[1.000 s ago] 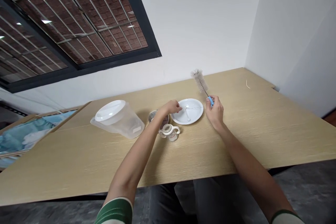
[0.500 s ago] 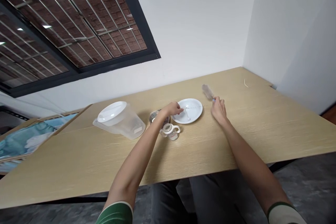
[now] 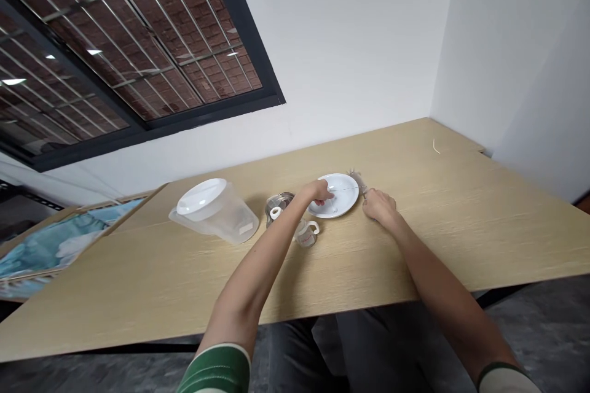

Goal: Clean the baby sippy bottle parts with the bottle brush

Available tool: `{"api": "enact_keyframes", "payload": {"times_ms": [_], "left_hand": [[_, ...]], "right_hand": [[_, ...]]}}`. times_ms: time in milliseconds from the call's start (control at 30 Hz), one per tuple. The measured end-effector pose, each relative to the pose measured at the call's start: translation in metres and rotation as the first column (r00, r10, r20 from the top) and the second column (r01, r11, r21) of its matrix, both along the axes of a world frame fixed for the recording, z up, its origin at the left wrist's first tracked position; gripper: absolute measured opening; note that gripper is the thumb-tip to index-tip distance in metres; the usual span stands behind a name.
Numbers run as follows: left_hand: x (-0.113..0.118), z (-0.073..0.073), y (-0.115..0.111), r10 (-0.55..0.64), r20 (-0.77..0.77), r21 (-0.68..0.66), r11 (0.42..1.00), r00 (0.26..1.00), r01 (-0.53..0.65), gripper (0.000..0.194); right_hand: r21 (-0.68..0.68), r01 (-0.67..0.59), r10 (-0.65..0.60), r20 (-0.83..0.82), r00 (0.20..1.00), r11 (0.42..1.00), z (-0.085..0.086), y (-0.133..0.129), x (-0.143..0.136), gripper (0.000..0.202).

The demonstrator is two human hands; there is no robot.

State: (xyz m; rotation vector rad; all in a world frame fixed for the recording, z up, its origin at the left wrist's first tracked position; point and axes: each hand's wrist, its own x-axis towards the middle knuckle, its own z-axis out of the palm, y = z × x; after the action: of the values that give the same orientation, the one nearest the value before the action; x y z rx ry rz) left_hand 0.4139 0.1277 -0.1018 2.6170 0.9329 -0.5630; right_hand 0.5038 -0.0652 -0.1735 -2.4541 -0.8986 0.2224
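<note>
Over the left part of a white plate (image 3: 346,199), my left hand (image 3: 321,191) is closed, with a thin wire or string running from near its fingers toward the right. My right hand (image 3: 378,204) is closed on the handle of a blurred brush (image 3: 356,179), whose greyish head lies by the plate's right rim. Small white pieces rest on the plate. Below my left wrist stands a small clear bottle with white handles (image 3: 306,233), partly behind the forearm. What exactly the left fingers pinch is too small to tell.
A translucent pitcher with a white lid (image 3: 221,212) is at the left. Beside it, a metal tray (image 3: 279,201) holds a white ring-shaped piece (image 3: 275,213). A thin white strip (image 3: 436,146) lies at the back right of the wooden table (image 3: 483,215). A wall and window stand behind.
The brush in my right hand has swung down and left, closer to the plate's right rim. My left hand has shifted slightly right over the plate.
</note>
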Motion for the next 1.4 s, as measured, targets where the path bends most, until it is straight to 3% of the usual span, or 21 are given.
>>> {"api": "enact_keyframes", "payload": {"times_ms": [100,200,300,400,600,767,867,933,1067,1133,1267,1400], "left_hand": [[0.009,-0.007,-0.007,0.072,-0.034,-0.027,0.997,0.997,-0.073,0.021],[0.014,-0.014,-0.013,0.115,-0.037,-0.052,0.992,0.993,-0.117,0.016],[0.014,-0.02,-0.017,0.134,-0.02,-0.055,0.989,0.991,-0.135,0.01],[0.013,-0.021,-0.018,0.133,-0.004,-0.058,0.989,0.991,-0.133,0.007],[0.002,-0.008,-0.011,0.097,0.065,-0.033,0.995,0.993,-0.095,0.008],[-0.02,0.01,-0.008,0.036,0.306,0.094,0.993,0.951,-0.068,0.015],[-0.039,0.018,-0.009,-0.01,0.497,0.155,0.985,0.868,-0.078,0.025],[-0.053,0.021,-0.011,-0.025,0.654,0.136,0.987,0.756,-0.085,0.032],[-0.082,0.017,-0.016,0.07,0.943,-0.071,0.997,0.325,-0.008,0.033],[-0.095,0.012,-0.017,0.133,0.971,-0.143,0.989,0.197,0.034,0.033],[-0.118,-0.002,-0.009,0.17,0.983,-0.171,0.985,0.066,-0.003,0.03],[-0.135,-0.018,0.004,0.182,0.983,-0.18,0.98,0.014,-0.083,0.028]], "right_hand": [[-0.023,0.021,-0.021,-0.008,1.0,1.0,0.014,-0.002,-0.002,0.025],[0.074,0.076,-0.075,-0.019,0.997,0.994,0.024,-0.002,-0.001,0.033],[0.271,0.041,-0.044,0.004,0.999,0.962,0.022,0.001,0.002,0.032],[0.366,-0.032,0.017,0.042,0.999,0.93,0.013,0.006,0.007,0.024],[0.441,-0.04,0.02,0.05,0.999,0.897,0.002,0.011,0.015,0.02],[0.511,-0.044,0.006,0.075,0.997,0.858,0.002,0.011,0.013,0.017],[0.572,-0.083,0.012,0.127,0.992,0.816,0.004,0.011,0.01,0.02],[0.643,-0.142,0.017,0.196,0.98,0.753,0.006,0.01,0.006,0.025],[0.748,-0.263,0.0,0.331,0.943,0.61,0.013,0.005,-0.005,0.028],[0.794,-0.265,-0.048,0.347,0.937,0.547,0.019,0.004,-0.01,0.026],[0.867,-0.209,-0.094,0.279,0.956,0.452,0.042,0.009,-0.014,0.022],[0.932,-0.134,0.029,0.132,0.991,0.336,0.087,0.022,-0.024,0.026]]}}
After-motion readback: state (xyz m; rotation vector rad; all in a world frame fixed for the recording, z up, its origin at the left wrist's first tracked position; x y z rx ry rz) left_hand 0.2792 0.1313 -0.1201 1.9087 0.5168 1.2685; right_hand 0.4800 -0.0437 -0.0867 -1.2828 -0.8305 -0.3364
